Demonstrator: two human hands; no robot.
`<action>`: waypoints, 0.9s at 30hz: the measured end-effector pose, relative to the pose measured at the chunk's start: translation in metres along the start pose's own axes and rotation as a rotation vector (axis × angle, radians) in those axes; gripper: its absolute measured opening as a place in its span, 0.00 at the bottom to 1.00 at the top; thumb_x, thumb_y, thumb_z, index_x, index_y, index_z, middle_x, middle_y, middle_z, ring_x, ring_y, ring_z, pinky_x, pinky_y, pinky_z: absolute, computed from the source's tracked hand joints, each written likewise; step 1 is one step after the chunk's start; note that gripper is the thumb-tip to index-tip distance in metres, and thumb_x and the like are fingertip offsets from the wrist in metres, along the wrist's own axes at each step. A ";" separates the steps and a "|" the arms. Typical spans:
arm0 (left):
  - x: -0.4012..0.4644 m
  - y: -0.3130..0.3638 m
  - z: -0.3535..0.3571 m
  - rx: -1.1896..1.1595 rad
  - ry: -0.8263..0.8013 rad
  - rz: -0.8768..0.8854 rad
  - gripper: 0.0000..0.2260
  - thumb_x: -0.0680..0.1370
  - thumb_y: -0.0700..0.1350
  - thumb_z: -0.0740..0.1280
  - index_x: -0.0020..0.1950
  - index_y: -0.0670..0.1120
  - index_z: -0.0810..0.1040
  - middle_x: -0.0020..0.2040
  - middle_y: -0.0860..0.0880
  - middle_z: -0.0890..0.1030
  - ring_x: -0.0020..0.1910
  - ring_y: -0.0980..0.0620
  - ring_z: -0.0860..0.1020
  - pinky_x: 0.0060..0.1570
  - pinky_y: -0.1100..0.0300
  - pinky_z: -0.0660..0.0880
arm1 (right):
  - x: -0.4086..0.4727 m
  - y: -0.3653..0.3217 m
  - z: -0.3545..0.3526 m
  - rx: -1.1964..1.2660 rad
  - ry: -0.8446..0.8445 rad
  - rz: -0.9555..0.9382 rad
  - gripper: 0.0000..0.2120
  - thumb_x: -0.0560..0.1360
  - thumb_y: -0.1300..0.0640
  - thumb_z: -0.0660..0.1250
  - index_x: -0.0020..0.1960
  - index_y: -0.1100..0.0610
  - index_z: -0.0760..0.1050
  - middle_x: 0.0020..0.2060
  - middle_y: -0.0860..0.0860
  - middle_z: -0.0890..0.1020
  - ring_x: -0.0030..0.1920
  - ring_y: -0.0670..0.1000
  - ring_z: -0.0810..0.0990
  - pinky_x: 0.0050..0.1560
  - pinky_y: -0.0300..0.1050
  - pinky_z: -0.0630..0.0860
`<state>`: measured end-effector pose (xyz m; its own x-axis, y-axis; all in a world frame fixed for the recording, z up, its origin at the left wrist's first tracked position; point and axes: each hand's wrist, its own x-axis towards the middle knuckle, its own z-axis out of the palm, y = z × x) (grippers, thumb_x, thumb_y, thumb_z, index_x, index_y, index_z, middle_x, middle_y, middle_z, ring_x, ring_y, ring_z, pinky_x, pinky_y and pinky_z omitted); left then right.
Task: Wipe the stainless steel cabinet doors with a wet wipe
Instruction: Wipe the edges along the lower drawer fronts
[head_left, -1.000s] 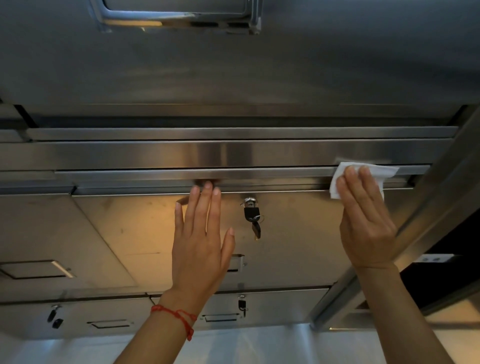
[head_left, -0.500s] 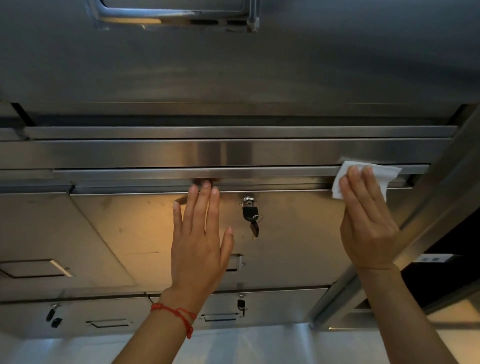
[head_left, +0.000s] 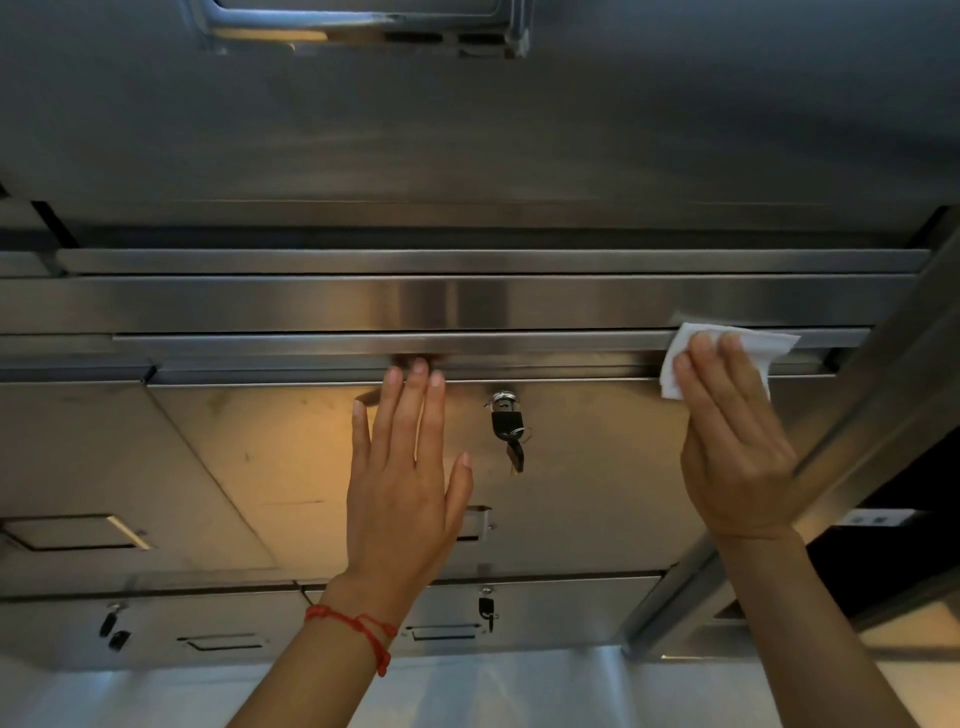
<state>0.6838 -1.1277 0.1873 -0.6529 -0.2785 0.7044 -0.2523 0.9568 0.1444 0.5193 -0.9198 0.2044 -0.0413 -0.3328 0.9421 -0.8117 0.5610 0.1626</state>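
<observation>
At centre frame the left hand (head_left: 402, 488) lies flat, fingers straight, bracing the cabinet door (head_left: 597, 493), while at right the right hand (head_left: 730, 441) presses the wet wipe (head_left: 753, 345) with straight fingers against the door's top rail, mid-wipe; next likely calls for a steady leftward sweep.

Both your forearms are bare; no sleeve shows on either one up to the frame's lower edge. Your left hand (head_left: 402, 499) wears no ring and no glove, and its nails are short and unpainted. Round your left wrist sits a thin red cord (head_left: 358, 631), wound in more than one strand, with a knotted tail hanging off it on the thumb side. Your right hand (head_left: 735, 457) is also bare, without ring or glove, and its wrist carries no band or watch.
</observation>
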 end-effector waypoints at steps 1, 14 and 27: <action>0.000 0.000 0.000 -0.001 0.000 0.003 0.26 0.78 0.49 0.53 0.75 0.42 0.54 0.75 0.43 0.57 0.76 0.49 0.49 0.72 0.45 0.50 | 0.000 0.003 -0.001 0.000 -0.007 -0.010 0.20 0.73 0.77 0.65 0.64 0.68 0.72 0.63 0.62 0.74 0.65 0.61 0.73 0.65 0.59 0.71; 0.000 0.005 -0.007 -0.002 -0.003 -0.001 0.26 0.78 0.49 0.54 0.74 0.39 0.58 0.74 0.40 0.59 0.75 0.44 0.54 0.71 0.41 0.50 | 0.006 -0.007 -0.010 0.004 -0.018 0.044 0.20 0.71 0.77 0.67 0.62 0.68 0.74 0.63 0.63 0.74 0.65 0.61 0.74 0.67 0.56 0.69; 0.001 0.046 -0.013 -0.101 -0.036 0.108 0.24 0.81 0.50 0.50 0.74 0.40 0.58 0.75 0.41 0.59 0.75 0.43 0.55 0.71 0.39 0.52 | 0.006 -0.006 -0.023 0.012 -0.050 0.049 0.14 0.78 0.74 0.60 0.61 0.68 0.76 0.61 0.63 0.77 0.64 0.61 0.75 0.63 0.58 0.73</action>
<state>0.6810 -1.0828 0.2041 -0.6976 -0.1748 0.6948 -0.1073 0.9843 0.1399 0.5369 -0.9078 0.2153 -0.1102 -0.3422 0.9331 -0.8147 0.5689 0.1124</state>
